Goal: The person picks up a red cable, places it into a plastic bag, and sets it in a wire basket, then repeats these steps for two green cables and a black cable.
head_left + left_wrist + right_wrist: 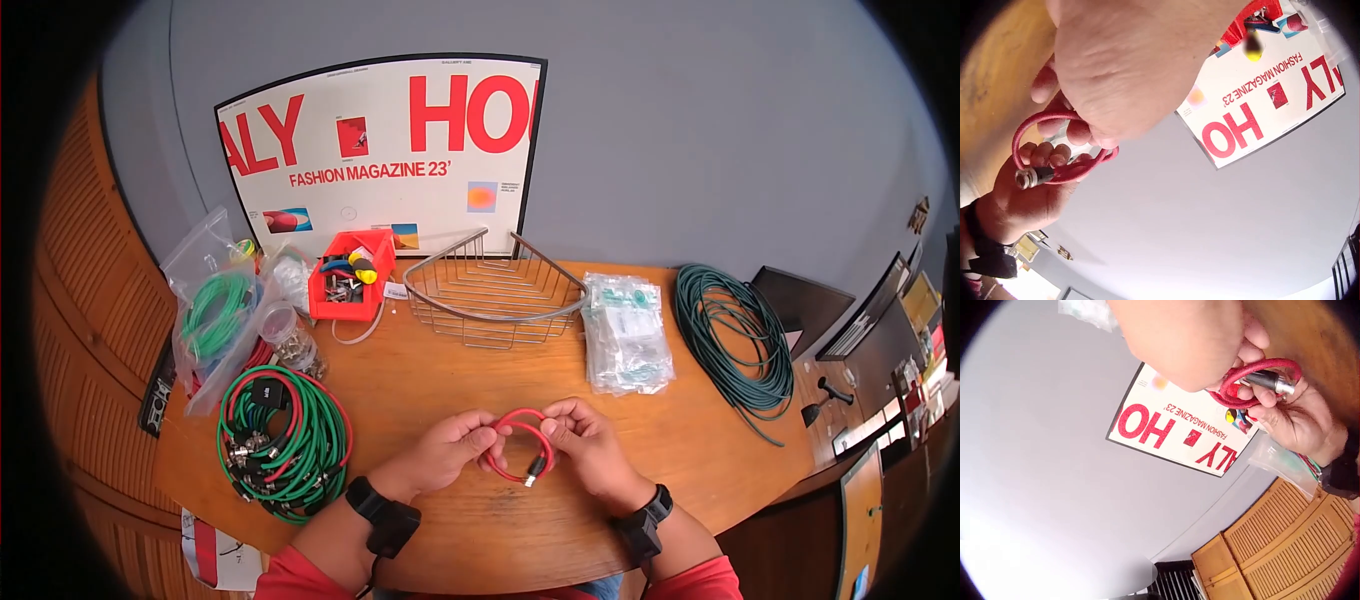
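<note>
Your left hand (452, 450) pinches red cable (1050, 115) at its loop's 9 o'clock; right hand (592, 452) pinches it near 2. Loop sits over table (480, 550), 6 o'clock side, metal plug (529, 481) at loop's 6. Looks like winding step; next move likely needs tight pinch.

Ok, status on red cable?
Left hand and right hand pinching looped red cable, silver connector showing. Nothing seen blocking; green-and-red cable coil lies left, apart.
</note>
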